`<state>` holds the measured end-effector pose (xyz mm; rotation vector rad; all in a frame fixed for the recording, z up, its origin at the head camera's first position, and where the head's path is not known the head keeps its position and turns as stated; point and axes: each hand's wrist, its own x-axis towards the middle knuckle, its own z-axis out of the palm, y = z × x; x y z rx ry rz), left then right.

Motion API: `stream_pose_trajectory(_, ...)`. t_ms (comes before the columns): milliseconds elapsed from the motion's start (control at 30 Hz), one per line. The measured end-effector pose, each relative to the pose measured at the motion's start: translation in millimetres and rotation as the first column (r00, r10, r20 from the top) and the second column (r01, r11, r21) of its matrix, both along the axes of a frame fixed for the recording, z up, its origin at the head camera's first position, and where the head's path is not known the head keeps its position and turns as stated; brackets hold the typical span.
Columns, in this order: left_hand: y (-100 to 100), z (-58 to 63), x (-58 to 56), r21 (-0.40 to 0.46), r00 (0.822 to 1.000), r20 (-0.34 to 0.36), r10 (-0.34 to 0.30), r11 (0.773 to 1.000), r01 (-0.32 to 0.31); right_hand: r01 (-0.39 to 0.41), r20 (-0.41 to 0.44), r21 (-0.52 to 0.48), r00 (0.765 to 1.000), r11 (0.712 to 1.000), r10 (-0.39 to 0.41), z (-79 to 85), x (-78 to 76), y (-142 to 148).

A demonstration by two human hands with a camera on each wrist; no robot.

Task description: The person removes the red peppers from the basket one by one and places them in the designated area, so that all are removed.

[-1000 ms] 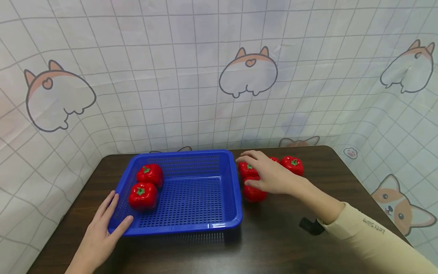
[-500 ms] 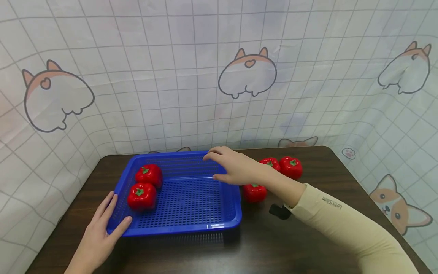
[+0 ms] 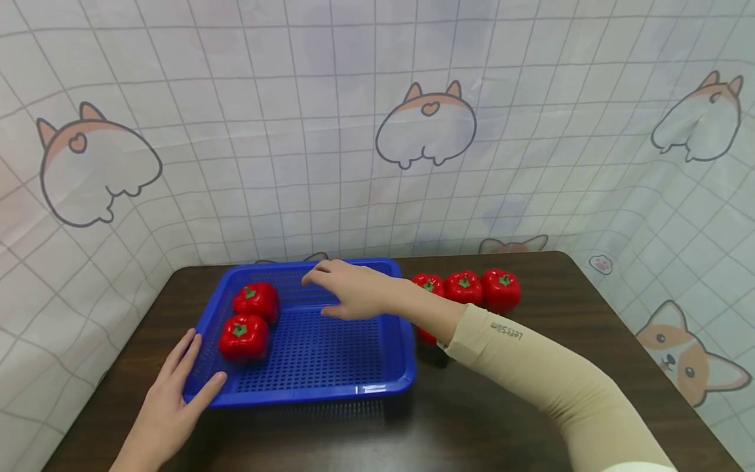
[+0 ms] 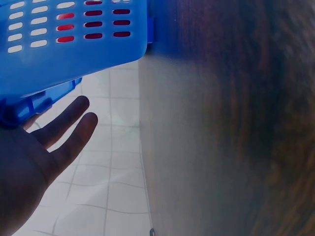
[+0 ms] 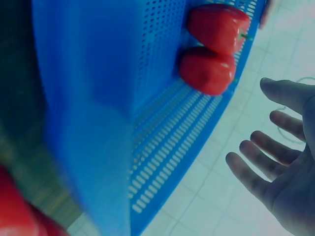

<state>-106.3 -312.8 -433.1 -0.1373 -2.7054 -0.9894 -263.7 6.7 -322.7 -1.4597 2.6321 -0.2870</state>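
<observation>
A blue plastic basket [image 3: 307,395] sits on the dark wooden table, with two red bell peppers at its left end: the front one [image 3: 244,339] and the rear one [image 3: 257,301]. My left hand [image 3: 167,405] rests at the basket's front left corner, thumb and fingers spread along the rim. Above the basket's right half is my right hand [image 3: 356,290], palm down and holding nothing, its fingers loosely bent. In the right wrist view, that hand [image 5: 283,157] shows nothing in its palm, and the peppers [image 5: 206,71] stand beyond it in the basket.
Right of the basket, red bell peppers [image 3: 464,288] stand in a row near the table's back edge. One more pepper [image 3: 426,336] in front of them is partly hidden by my right forearm. A white grid-patterned cloth [image 3: 330,196] hangs close behind the table.
My right hand has moved left from over the peppers beside the basket to above the basket, carrying nothing. The left hand has stayed on the rim. No pepper has moved.
</observation>
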Motion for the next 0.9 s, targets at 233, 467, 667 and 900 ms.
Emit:
stream_pose_trajectory(233, 0.1, 0.1, 0.7, 0.005, 1.0, -0.003, 0.003, 1.0, -0.003, -0.054, 0.033, 0.044, 0.998, 0.998, 0.052, -5.0, -0.4, -32.8)
stream_pose_trajectory(467, -0.1, 1.5, -0.9, -0.014, 1.0, 0.016, 0.004, 1.0, -0.004, -0.089, 0.072, 0.054, 0.994, 0.995, 0.085, -14.7, -4.7, -58.3)
stream_pose_trajectory(667, -0.4, 1.2, -0.8, -0.018, 1.0, 0.021, 0.003, 1.0, -0.003, -0.124, 0.066, 0.083, 0.991, 0.989, 0.118, -22.7, -6.9, -76.4)
stream_pose_trajectory(900, 1.4, 2.2, 0.1, -0.024, 0.999, 0.038, 0.009, 1.0, -0.008, -0.169, 0.111, 0.08, 0.981, 0.982, 0.16, -33.8, -8.1, -93.4)
